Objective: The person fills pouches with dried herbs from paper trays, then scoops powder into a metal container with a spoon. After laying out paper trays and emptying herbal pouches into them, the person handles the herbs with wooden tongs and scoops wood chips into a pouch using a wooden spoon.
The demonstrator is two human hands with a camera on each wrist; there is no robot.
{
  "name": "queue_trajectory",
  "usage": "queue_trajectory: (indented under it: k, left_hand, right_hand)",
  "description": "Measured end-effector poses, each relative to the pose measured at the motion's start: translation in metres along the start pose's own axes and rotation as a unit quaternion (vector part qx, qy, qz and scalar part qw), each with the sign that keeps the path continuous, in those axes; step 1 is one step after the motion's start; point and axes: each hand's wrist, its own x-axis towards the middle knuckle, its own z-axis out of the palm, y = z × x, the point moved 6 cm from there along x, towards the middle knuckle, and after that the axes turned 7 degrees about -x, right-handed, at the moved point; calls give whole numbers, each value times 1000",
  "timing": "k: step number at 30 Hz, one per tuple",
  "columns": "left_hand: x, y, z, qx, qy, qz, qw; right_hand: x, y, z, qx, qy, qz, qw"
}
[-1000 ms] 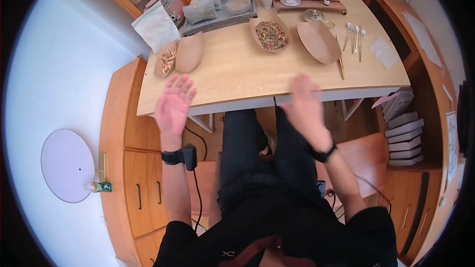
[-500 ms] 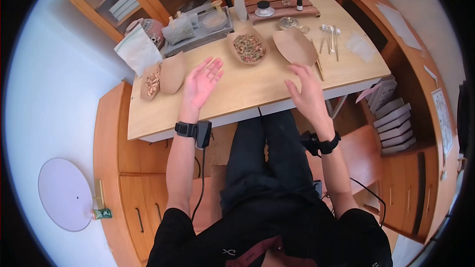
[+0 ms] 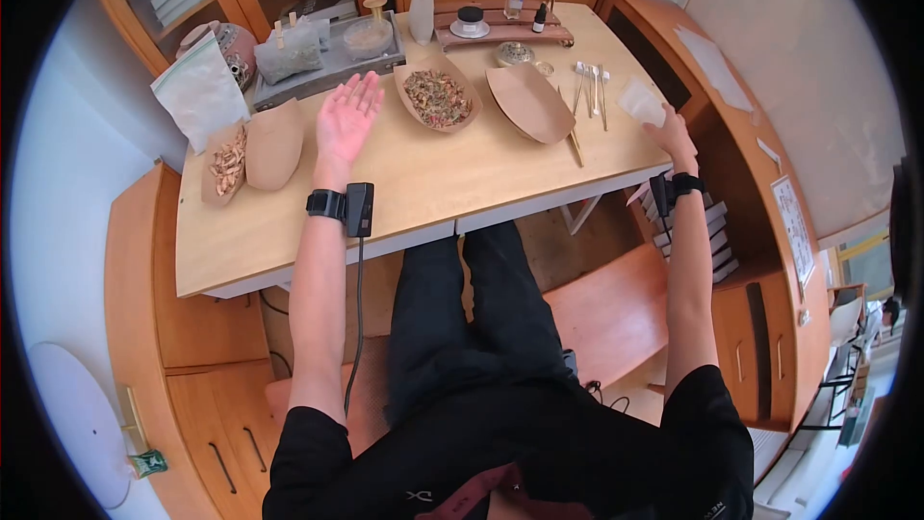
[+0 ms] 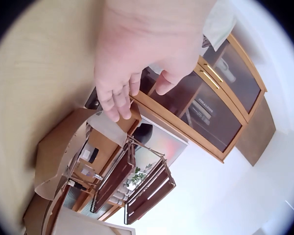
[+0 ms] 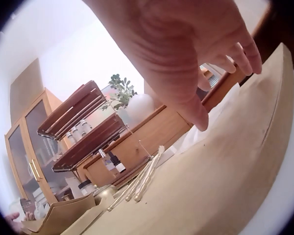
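Observation:
My left hand (image 3: 349,120) is held palm up over the table's left half, its fingers loosely extended and holding nothing. It is nearest a brown paper tray (image 3: 467,118) heaped with a dried flower and herb mix (image 3: 436,96). At the table's right end my right hand (image 3: 674,138) reaches down to thin translucent white sheets or small bags (image 3: 635,98). In the right wrist view the thumb and fingers (image 5: 196,112) are spread apart, hovering right at these white sheets (image 5: 223,108). Between the hands lies a bare paper tray (image 3: 529,104).
Slim metal tools (image 3: 592,91) and a thin stick (image 3: 577,146) lie left of the right hand. Paired paper trays (image 3: 274,146), one with dried pieces (image 3: 229,164), sit at left beside a white pouch (image 3: 199,91). A wooden rack (image 3: 505,31) with bottles stands behind.
My right hand has moved right, from in front of the bare tray to the white sheets. The left hand stays palm up and holds nothing. The head view has shifted right.

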Motion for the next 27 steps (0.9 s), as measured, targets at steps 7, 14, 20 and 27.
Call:
queue_trajectory:
  k: [7,14,20,27]
  left_hand:
    - [-3,-5,2,-47,-65,-13,997]
    - [-3,-10,2,-63,-113,-42,991]
    - [-9,-14,9,-36,-145,-46,988]
    - [-20,-25,33,9,-192,-55,980]
  right_hand:
    - [21,24,19,75,33,71,994]
    - [17,66,29,315,2,198,928]
    - [-14,-57,-59,690,3,85,718]
    - [-80,-323,-65,818,-315,-68,477]
